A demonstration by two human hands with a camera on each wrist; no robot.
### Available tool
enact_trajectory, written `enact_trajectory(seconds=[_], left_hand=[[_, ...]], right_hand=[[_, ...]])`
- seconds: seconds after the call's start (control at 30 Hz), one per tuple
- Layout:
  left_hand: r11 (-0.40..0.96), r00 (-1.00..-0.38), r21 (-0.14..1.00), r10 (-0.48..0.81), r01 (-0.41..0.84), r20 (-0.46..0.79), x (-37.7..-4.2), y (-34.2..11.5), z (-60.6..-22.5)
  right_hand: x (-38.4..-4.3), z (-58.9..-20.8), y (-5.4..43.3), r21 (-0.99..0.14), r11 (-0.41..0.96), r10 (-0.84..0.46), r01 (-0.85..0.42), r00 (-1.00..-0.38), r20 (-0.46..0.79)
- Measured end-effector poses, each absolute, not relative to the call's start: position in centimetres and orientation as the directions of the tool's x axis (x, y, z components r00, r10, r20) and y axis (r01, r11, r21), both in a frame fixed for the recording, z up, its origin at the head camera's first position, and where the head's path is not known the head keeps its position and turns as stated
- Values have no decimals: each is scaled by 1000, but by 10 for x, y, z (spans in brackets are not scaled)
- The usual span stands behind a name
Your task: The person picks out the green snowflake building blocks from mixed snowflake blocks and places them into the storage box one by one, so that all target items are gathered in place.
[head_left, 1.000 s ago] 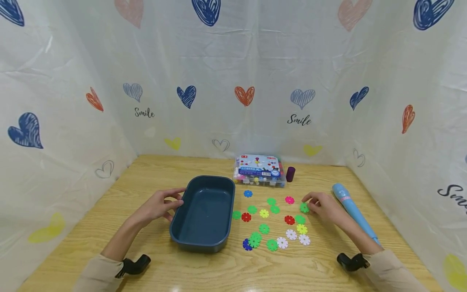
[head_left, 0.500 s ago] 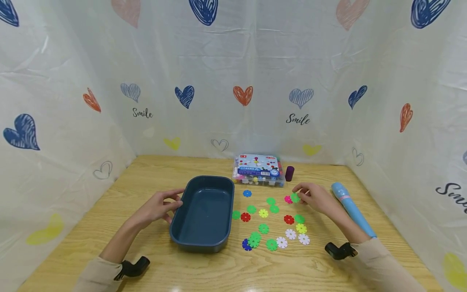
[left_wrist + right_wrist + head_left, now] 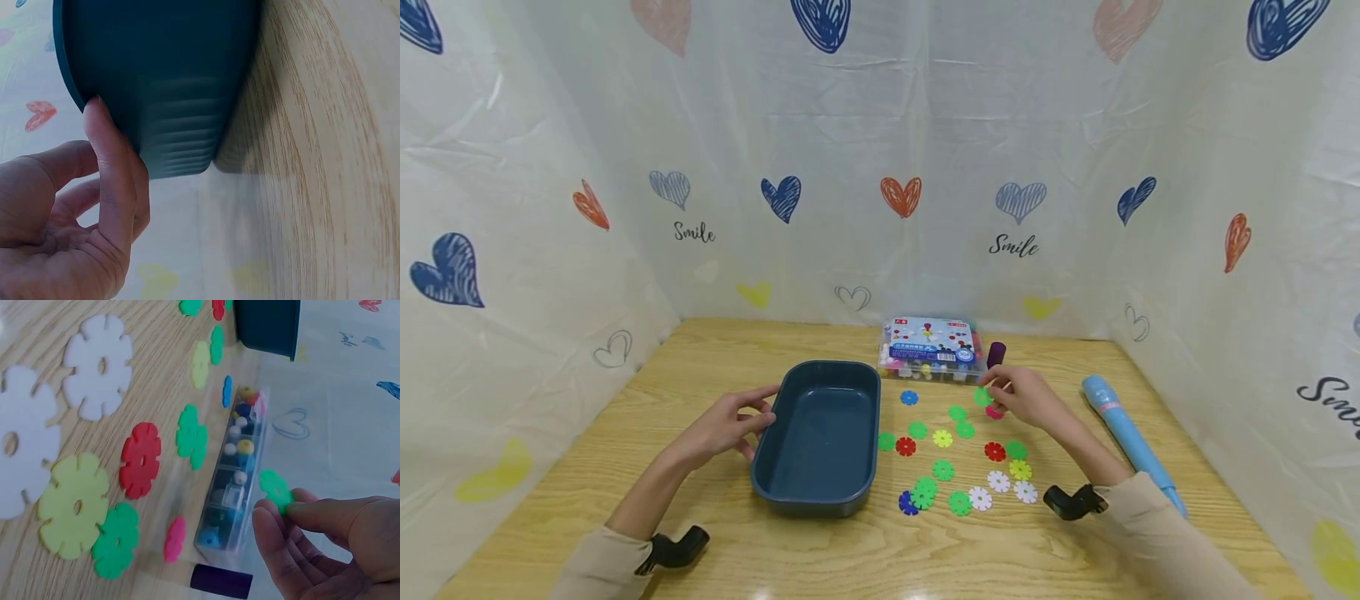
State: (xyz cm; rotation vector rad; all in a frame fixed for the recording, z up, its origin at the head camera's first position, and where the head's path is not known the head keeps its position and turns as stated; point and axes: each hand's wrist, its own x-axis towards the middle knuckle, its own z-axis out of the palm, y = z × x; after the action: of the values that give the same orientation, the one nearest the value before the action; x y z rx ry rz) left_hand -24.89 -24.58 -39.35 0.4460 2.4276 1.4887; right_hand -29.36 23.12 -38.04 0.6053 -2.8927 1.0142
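My left hand (image 3: 727, 427) rests its fingertips against the left rim of a dark blue-green plastic bin (image 3: 816, 498); in the left wrist view a fingertip (image 3: 100, 115) touches that rim from outside. Above the far right of the scattered discs, my right hand (image 3: 1026, 395) pinches a green notched snowflake disc (image 3: 982, 397) between thumb and fingers. The right wrist view has this green disc (image 3: 275, 490) raised off the table. Below it lies a pink disc (image 3: 994, 412), partly covered by the hand. Red (image 3: 995, 452), yellow (image 3: 942, 438), white (image 3: 981, 498) and other green discs (image 3: 943, 470) lie flat.
At the back stands a clear bead box (image 3: 932, 350) with a printed lid, a dark purple cylinder (image 3: 996, 354) beside it. A light blue microphone-shaped object (image 3: 1131, 442) lies along the table's right side. Heart-printed sheeting (image 3: 850, 125) encloses the wooden table (image 3: 820, 558).
My right hand has lifted the green disc from the right of the group and carried it left and away from me, past the pink disc. The left hand has stayed at the bin.
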Motion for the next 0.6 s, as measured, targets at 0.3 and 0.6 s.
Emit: enact_trajectory(seconds=[0.3, 0.6], left_hand=[[422, -915, 897, 400, 132, -54, -248, -246, -393], [426, -921, 897, 385, 123, -57, -248, -245, -393]], right_hand=[[-300, -375, 209, -650, 650, -391, -394, -907, 158], [-311, -365, 179, -661, 640, -411, -392, -901, 137]])
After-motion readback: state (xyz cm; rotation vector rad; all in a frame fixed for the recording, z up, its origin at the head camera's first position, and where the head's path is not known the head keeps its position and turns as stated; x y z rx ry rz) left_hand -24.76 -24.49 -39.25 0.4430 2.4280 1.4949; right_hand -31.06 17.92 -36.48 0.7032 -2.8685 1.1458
